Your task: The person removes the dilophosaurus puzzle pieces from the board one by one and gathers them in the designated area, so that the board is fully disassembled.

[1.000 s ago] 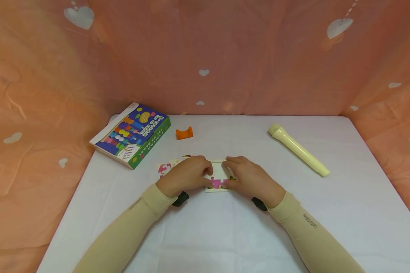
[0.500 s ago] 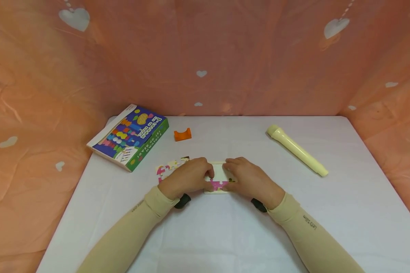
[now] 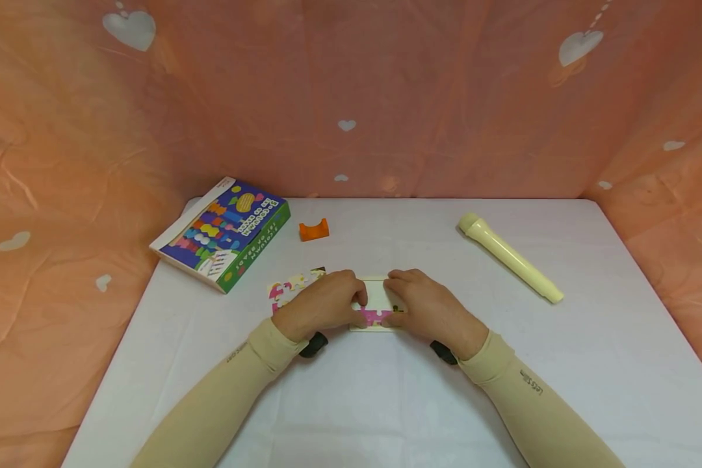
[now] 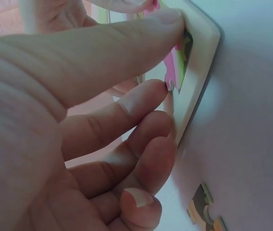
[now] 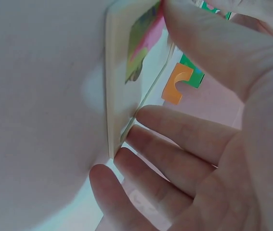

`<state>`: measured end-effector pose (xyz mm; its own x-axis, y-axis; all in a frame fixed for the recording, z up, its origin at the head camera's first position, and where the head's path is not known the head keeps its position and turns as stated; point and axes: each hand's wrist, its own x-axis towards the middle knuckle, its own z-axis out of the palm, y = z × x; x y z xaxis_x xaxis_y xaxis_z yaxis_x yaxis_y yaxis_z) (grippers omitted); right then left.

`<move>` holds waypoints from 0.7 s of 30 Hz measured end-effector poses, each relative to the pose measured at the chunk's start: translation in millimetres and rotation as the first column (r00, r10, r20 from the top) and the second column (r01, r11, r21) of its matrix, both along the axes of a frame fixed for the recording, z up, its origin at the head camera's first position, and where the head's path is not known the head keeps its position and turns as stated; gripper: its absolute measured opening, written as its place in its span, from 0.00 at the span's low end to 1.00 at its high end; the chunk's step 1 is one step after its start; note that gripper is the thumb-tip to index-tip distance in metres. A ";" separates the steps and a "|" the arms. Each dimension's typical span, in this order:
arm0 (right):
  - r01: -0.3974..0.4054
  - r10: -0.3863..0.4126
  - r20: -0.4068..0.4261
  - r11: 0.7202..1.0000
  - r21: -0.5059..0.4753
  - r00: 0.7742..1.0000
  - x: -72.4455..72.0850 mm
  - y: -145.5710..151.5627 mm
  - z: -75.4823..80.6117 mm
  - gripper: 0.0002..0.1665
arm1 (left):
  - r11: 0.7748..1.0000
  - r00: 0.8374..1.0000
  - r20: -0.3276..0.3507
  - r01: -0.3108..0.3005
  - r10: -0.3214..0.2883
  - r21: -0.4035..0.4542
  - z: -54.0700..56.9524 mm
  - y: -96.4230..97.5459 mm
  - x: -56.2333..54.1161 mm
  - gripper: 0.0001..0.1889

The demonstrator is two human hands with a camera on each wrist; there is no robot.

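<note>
A small pale puzzle tray lies in front of me, with pink puzzle pieces joined in its near row. At its left side, my left hand presses its thumb on the pieces, its other fingers bent loosely by the tray's edge. My right hand touches the other side: the thumb lies on the pink and green pieces, and fairly straight fingers rest at the tray's edge. Loose puzzle pieces are left of the tray, partly hidden by the left hand.
A colourful toy box stands at the back left. An orange curved block is to its right. On the right side of the white table lies a cream tube-shaped stick. An orange cloth with hearts hangs behind.
Both hands stay at the tray with almost no movement. The head view shifts slightly; the pieces and other objects keep their places.
</note>
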<state>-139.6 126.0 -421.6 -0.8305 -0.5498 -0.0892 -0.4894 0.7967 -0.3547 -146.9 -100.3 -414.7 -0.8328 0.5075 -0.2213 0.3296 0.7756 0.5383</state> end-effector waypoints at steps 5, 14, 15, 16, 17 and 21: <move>0.007 -0.007 0.008 1.000 0.013 1.000 -0.1 -0.9 0.4 0.42 | 1.000 1.000 0.026 -0.017 0.017 0.001 0.6 1.3 0.5 0.10; 0.006 -0.007 0.016 1.000 0.021 1.000 -1.7 -0.8 -0.1 0.42 | 0.999 0.998 0.048 -0.033 0.032 0.024 4.4 1.4 0.3 0.09; 0.008 -0.008 0.015 1.000 0.020 1.000 -2.0 -0.8 -0.2 0.43 | 0.999 0.998 0.048 -0.035 0.033 0.029 4.8 1.2 0.1 0.09; 0.010 -0.011 0.018 1.000 0.019 1.000 -2.1 -0.8 -0.3 0.43 | 0.999 0.998 0.048 -0.038 0.037 0.036 5.1 1.1 0.0 0.08; 0.011 -0.011 0.016 1.000 0.018 1.000 -2.2 -0.9 -0.3 0.44 | 0.998 0.998 0.049 -0.042 0.040 0.042 5.2 0.9 -0.1 0.07; 0.017 -0.017 0.020 1.000 0.014 1.000 -1.3 -1.1 -0.4 0.45 | 0.997 0.998 0.043 -0.046 0.044 0.059 3.4 0.6 -0.5 0.04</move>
<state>-141.0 125.0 -422.1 -0.8377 -0.5342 -0.1137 -0.4686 0.8098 -0.3530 -147.4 -99.6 -411.3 -0.8459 0.4827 -0.2266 0.2714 0.7555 0.5964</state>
